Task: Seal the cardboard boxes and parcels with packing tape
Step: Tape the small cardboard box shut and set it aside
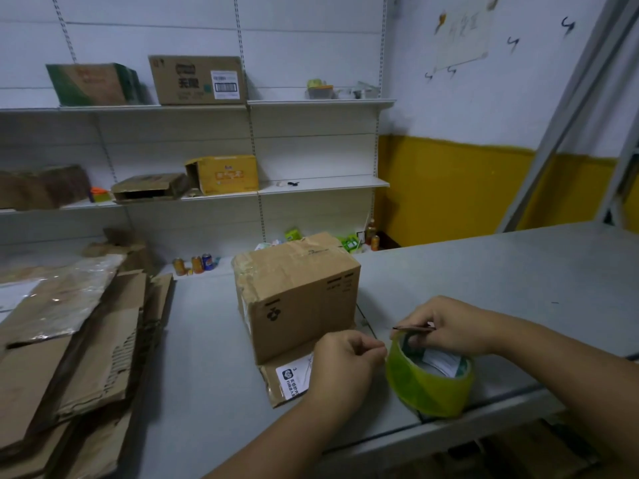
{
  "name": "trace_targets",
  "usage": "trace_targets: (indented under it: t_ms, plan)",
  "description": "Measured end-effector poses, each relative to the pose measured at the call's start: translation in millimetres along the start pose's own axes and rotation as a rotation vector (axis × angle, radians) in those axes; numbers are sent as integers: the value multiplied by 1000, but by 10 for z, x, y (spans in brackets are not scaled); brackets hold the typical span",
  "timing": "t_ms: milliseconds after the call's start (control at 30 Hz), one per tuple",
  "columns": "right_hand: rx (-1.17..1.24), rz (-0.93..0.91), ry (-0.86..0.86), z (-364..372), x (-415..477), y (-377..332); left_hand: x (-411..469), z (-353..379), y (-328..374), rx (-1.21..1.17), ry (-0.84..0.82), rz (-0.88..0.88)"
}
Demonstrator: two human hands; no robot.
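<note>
A brown cardboard box (297, 292) stands on the grey table (484, 271), with one flap (287, 378) bearing a white label lying flat toward me. A roll of yellow-green packing tape (428, 385) sits at the table's front edge, right of the flap. My right hand (449, 326) holds the roll's top rim, fingers curled around it. My left hand (345, 364) is curled beside the roll, its fingertips pinched together at the roll's left edge; whether they hold the tape end is unclear.
Flattened cardboard sheets (69, 340) are piled on the left of the table. Wall shelves behind carry several boxes (197, 79). Drink cans (193, 264) and small packets lie beyond the table's far edge. A grey metal frame (570, 108) rises at the right.
</note>
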State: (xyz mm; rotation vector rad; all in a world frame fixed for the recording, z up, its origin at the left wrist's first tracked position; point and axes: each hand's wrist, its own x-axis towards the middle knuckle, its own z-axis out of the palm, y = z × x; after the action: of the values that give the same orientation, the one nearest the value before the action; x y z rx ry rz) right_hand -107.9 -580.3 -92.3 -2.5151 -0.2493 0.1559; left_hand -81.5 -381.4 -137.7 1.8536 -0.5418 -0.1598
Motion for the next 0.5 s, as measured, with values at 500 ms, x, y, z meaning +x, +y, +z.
trace_targets:
  t_ms: [500]
  plan:
    - [13,-49,708,-149,-20,-180,-126,-19,-124,80,14,49]
